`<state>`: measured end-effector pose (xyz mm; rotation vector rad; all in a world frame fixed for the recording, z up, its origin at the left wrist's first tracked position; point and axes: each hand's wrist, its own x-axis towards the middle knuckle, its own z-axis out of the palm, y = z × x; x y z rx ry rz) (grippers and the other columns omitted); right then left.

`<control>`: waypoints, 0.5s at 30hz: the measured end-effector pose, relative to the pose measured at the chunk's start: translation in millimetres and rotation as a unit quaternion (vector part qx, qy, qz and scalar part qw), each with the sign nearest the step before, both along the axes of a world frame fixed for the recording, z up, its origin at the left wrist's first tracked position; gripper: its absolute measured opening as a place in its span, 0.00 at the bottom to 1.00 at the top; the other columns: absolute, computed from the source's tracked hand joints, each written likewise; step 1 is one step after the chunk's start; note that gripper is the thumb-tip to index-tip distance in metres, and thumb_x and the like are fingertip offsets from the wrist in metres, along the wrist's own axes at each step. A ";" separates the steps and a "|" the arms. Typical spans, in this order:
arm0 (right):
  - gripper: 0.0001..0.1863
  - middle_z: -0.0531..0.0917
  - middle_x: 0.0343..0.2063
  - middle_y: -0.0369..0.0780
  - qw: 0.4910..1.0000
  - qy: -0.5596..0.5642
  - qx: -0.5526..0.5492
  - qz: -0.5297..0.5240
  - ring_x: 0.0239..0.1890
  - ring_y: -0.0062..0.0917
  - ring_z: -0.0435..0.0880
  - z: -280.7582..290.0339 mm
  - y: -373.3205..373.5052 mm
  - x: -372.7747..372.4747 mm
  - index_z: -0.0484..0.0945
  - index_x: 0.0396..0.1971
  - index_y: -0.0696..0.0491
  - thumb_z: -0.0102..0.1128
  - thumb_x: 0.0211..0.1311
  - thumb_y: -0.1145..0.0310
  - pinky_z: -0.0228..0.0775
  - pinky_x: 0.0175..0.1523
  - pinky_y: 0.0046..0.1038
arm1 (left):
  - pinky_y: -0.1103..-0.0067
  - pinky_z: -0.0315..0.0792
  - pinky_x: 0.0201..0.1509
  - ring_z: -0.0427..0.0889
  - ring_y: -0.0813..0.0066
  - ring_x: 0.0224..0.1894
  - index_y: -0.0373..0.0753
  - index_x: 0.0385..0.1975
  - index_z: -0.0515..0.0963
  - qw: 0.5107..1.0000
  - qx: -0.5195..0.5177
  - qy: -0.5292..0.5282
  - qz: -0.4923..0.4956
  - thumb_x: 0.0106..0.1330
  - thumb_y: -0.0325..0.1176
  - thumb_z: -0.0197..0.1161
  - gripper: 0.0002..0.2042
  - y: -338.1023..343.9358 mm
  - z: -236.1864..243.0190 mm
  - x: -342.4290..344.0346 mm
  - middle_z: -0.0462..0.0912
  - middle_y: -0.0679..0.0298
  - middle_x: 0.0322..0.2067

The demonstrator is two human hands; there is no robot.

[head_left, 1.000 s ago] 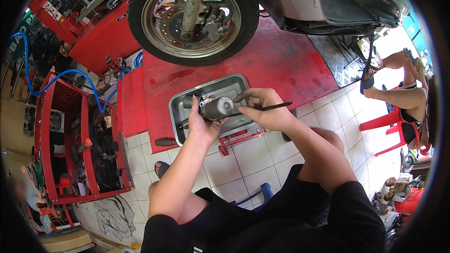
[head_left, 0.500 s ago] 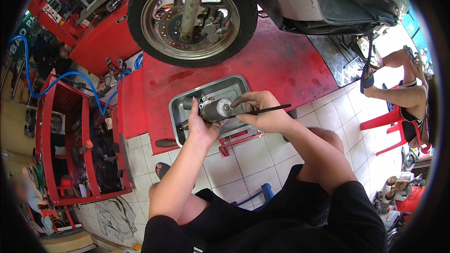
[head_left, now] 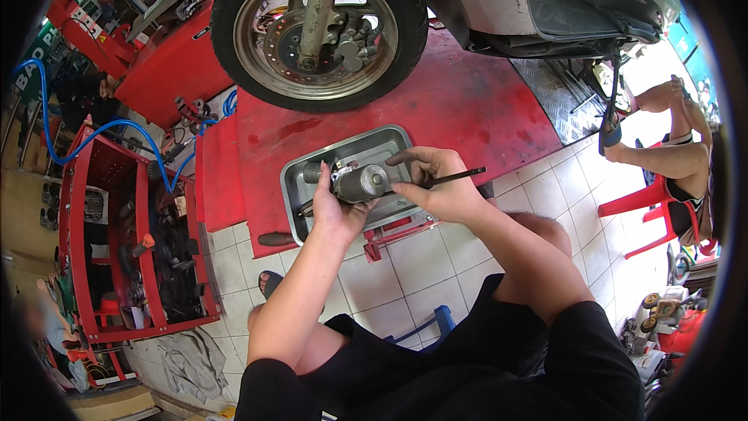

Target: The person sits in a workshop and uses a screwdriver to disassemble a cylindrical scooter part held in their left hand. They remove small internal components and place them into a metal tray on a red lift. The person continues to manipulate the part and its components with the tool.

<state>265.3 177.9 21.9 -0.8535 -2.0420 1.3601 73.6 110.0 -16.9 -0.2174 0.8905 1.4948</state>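
A cylindrical grey metal motor (head_left: pixel 358 185) with a round end cap lies in my left hand (head_left: pixel 336 217), whose thumb and fingers wrap round it. It is held over a shallow metal tray (head_left: pixel 372 141). My right hand (head_left: pixel 440 187) grips a thin dark rod (head_left: pixel 461 176), pointing out to the right; its other end is hidden by the fingers. The right fingertips are close to the motor's end cap, the index finger raised a little above it. Small loose parts in the tray are partly hidden by my hands.
The tray rests on a red platform (head_left: pixel 467 109), with a scooter's front wheel (head_left: pixel 226 54) standing behind it. A dark-handled tool (head_left: pixel 274 239) lies at the platform's near edge. At left stands a red tool cart (head_left: pixel 74 265) beneath a blue hose (head_left: pixel 117 123). A person sits on a red stool (head_left: pixel 658 199) at right.
My right index finger has lifted from the motor's end cap and moved slightly up. The rod's outer end has tilted up a little. My left hand and the motor are nearly still.
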 end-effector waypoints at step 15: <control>0.21 0.78 0.18 0.39 0.999 0.039 -0.006 -0.006 0.21 0.15 0.71 3.5 0.3 -2.5 0.82 0.48 0.61 0.73 0.55 0.70 0.65 0.28 0.24 | 0.53 0.59 0.72 0.72 0.53 0.64 0.38 0.57 0.72 1.000 0.001 -0.006 0.003 0.76 0.61 0.43 0.31 -1.5 -3.2 -3.7 0.74 0.51 0.60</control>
